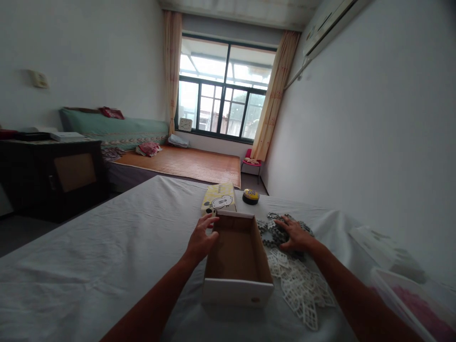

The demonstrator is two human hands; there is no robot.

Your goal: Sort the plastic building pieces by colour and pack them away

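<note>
In the middle of the cloth-covered table sits an open white cardboard box (238, 290), its brown inside bare. My left hand (202, 239) is at the box's far left side, thumb and fingers apart beside the rim; whether it touches the rim is unclear. My right hand (294, 234) lies over a pile of dark grey toothed pieces (268, 232) to the right of the box, fingers spread. Part of that pile is hidden beneath the hand. Closer to me, white lattice-like flat pieces (301, 287) lie in an overlapping heap.
Behind the box lies a yellow cartoon-printed lid (219, 197). A round yellow-and-black tin (251, 196) stands to its right. A clear plastic tub (409, 299) with pink contents is at the right edge. Beyond the table (89, 256) are a bed (192, 164) and a dark cabinet (35, 175).
</note>
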